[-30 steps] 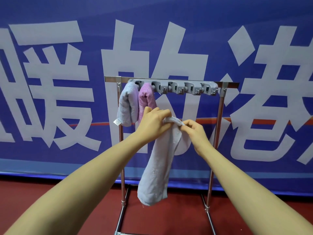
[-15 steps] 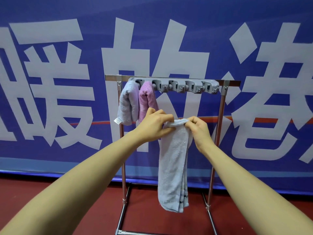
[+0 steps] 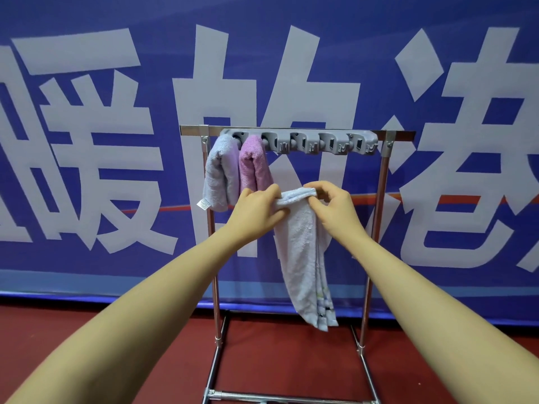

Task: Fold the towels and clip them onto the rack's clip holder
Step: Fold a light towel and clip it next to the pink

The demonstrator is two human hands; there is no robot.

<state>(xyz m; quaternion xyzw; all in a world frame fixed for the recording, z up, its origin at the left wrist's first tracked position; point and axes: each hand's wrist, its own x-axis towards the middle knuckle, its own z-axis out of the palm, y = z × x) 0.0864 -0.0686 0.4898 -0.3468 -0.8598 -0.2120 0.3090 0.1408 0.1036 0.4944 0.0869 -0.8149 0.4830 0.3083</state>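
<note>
In front of a metal rack point(image 3: 382, 182) whose grey clip holder point(image 3: 300, 141) grips a lavender towel point(image 3: 220, 173) and a pink towel point(image 3: 253, 161), the left hand point(image 3: 256, 211) and right hand point(image 3: 332, 202) pinch the folded top of a pale hanging towel point(image 3: 303, 258).

Two hung towels point(image 3: 237, 170) crowd the clip holder's point(image 3: 300, 141) left.

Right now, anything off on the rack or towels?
Nothing stands out. Two towels, lilac and pink, hang folded in the clip holder; both hands hold a third towel.
</note>
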